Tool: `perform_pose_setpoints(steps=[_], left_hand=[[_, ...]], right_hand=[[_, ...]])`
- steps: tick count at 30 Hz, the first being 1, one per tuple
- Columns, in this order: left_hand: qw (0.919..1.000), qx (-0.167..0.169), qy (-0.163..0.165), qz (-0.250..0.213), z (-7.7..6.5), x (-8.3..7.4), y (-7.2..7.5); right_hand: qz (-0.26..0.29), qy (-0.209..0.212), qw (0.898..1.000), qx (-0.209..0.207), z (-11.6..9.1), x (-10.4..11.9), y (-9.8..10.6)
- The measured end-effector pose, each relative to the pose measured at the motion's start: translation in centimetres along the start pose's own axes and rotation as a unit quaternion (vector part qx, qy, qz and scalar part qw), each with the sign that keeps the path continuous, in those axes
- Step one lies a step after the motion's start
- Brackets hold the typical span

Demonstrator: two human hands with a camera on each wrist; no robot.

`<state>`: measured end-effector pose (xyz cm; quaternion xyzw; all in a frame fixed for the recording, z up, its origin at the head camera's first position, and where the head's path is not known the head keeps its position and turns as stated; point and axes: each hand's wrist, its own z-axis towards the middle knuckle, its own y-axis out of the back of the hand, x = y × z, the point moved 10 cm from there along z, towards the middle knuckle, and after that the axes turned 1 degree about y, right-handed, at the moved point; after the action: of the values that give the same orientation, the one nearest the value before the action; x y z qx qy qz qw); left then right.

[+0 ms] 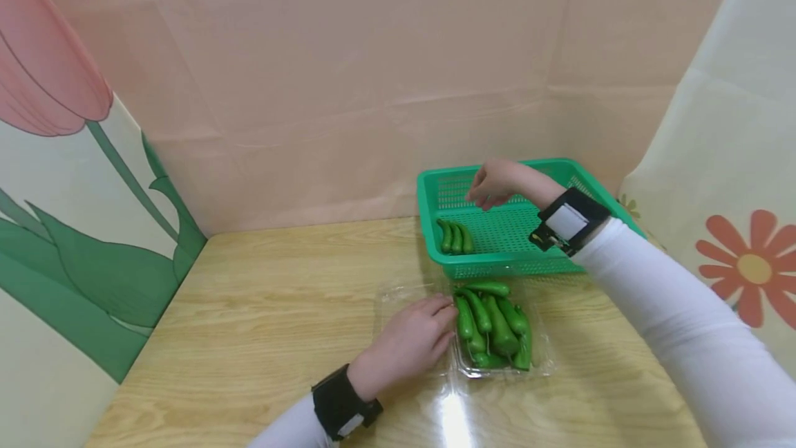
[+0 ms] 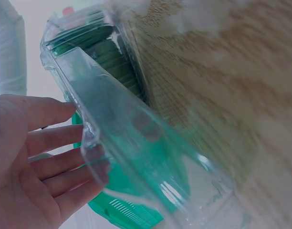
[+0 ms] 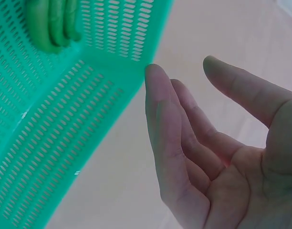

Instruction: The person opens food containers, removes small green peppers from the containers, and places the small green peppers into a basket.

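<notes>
A clear plastic clamshell box (image 1: 542, 362) lies on the table, filled with several green peppers (image 1: 499, 327). Its lid (image 1: 398, 294) is spread out to the left. My left hand (image 1: 412, 337) rests over the lid by the hinge; in the left wrist view its loosely extended fingers touch the clear plastic edge (image 2: 91, 131). Over the green basket (image 1: 491, 259) behind the box hovers my right hand (image 1: 497, 182), holding nothing. Its fingers (image 3: 158, 119) bend gently and its thumb stands apart. Three green peppers (image 1: 457, 237) lie side by side in the basket's front left corner.
Wood-grain table (image 1: 298, 282) extends left of the box. A pink cloth wall (image 1: 323, 88) rises behind the basket. Printed flower panels, with a tulip (image 1: 50, 54) at left and a red flower (image 1: 754, 268) at right, flank the table.
</notes>
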<state>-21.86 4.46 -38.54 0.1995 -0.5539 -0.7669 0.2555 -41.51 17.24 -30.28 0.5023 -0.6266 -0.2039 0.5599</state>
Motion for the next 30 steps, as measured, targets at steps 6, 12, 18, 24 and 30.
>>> perform_pose_setpoints(steps=[6, 12, 18, 24, 30], left_hand=[[1.0000, -0.005, -0.002, -0.002, -0.1, -0.1, 0.2], [0.9999, -0.011, -0.004, -0.001, -0.1, -0.1, 0.4], [0.9999, -0.010, -0.005, 0.003, -0.1, -0.1, 0.3], [1.0000, -0.008, -0.004, 0.003, -0.1, 0.0, 0.2], [1.0000, -0.006, -0.004, 0.003, -0.1, 0.0, 0.1]], right_hand=[[-0.026, 0.021, 0.999, -0.026, -2.4, 1.4, -0.1], [-0.059, 0.053, 0.996, -0.041, -4.6, 2.7, -0.8], [-0.066, 0.073, 0.994, -0.055, -6.5, 3.2, -1.5], [-0.065, 0.085, 0.992, -0.070, -8.3, 3.1, -2.2], [-0.067, 0.102, 0.989, -0.089, -10.0, 2.8, -2.9]])
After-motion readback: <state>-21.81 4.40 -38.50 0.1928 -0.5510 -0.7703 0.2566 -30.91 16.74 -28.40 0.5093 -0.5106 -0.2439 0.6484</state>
